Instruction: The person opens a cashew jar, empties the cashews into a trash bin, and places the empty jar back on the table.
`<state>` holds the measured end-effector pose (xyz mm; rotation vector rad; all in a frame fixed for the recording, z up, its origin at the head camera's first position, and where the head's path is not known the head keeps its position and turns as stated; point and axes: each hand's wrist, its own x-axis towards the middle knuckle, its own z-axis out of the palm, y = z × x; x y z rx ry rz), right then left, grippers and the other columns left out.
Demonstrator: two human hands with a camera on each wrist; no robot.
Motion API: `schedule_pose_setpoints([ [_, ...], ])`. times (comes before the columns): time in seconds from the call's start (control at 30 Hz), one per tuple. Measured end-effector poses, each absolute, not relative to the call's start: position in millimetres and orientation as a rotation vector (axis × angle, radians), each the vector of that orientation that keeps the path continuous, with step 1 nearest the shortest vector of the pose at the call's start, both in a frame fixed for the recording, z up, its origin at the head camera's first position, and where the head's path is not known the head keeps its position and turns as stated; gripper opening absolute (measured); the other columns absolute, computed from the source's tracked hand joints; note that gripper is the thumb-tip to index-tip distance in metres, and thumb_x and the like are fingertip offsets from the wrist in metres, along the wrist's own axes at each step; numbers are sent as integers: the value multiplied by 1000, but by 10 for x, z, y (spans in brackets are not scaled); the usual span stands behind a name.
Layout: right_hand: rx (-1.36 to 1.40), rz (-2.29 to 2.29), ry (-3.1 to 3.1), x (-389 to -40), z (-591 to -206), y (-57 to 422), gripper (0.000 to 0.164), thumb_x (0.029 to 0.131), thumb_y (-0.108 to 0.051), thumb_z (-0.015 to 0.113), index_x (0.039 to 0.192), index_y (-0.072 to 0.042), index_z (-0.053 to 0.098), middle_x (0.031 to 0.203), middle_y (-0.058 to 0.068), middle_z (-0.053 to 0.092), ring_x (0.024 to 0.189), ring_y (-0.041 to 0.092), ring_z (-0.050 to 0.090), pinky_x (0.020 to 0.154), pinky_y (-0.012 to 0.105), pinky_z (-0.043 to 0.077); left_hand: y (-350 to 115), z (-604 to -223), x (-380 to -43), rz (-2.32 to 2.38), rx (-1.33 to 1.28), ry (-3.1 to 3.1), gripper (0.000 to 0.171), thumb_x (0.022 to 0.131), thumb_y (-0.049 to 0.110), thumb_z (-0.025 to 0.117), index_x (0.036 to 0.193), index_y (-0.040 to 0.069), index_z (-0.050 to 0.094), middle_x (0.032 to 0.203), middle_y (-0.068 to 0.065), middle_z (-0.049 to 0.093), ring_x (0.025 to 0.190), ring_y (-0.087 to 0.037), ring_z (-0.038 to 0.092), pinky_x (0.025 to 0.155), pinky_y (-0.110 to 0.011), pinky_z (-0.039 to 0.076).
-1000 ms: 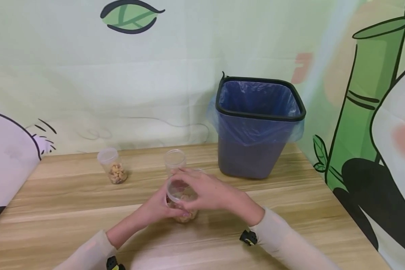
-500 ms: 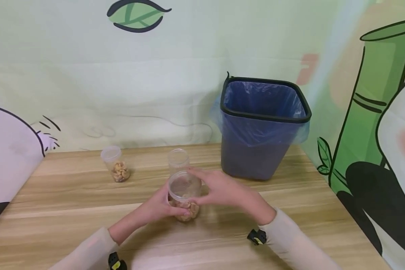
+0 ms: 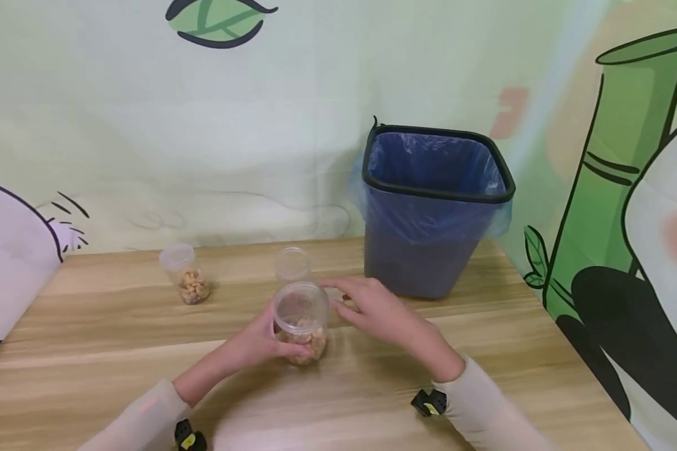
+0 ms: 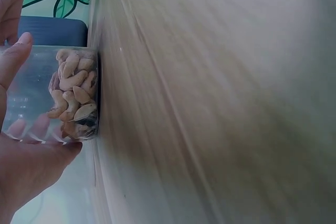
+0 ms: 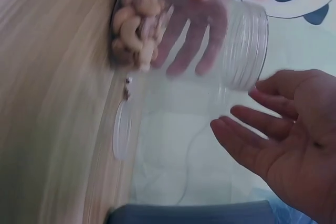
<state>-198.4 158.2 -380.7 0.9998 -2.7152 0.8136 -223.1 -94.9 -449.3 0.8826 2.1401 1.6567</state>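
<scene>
My left hand [image 3: 254, 341] grips a clear plastic jar [image 3: 301, 307] round its side, thumb in front and fingers behind. Cashews [image 4: 76, 85] lie in the bottom of this jar, and the right wrist view shows its threaded, uncovered mouth. My right hand [image 3: 380, 313] is just right of the jar's rim, fingers loosely extended and holding nothing. Whether a fingertip touches the rim I cannot tell. A round clear lid [image 5: 122, 129] lies on the table beyond, near some small dark bits [image 5: 127, 88]. Behind the gripped jar stands another clear container [image 3: 293, 263], partly hidden.
A similar jar [image 3: 185, 274] with cashews in it stands at the back left of the wooden table [image 3: 118, 326]. At the back right is a dark bin [image 3: 412, 263] with a blue liner. A printed cloth wall [image 3: 231, 144] rises behind the table.
My right hand has come off the jar's top and shifted right, leaving the mouth in plain sight. The left hand keeps its grip on the jar. The head view has shifted slightly.
</scene>
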Motion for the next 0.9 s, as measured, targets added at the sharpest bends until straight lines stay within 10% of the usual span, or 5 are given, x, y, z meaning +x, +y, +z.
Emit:
schedule_pose_setpoints([
  [0.4,957,851,-2737,-1940,-3714,1212,40,101,-27,64,136,-8,61,144,14,57,137,29,49,114,46,39,-903,-4474,-2251,1603,914,2141,108,76,9,89,157,5,19,149,-22,45,134,-41,48,112,-54,39],
  [0.9,1161,684,-2720,-1945,-3734,1107,61,90,-33,79,142,-12,55,154,15,45,143,36,39,116,55,33,-962,-4464,-2262,1549,972,2094,104,82,9,85,159,6,16,145,-20,50,130,-39,52,109,-47,43],
])
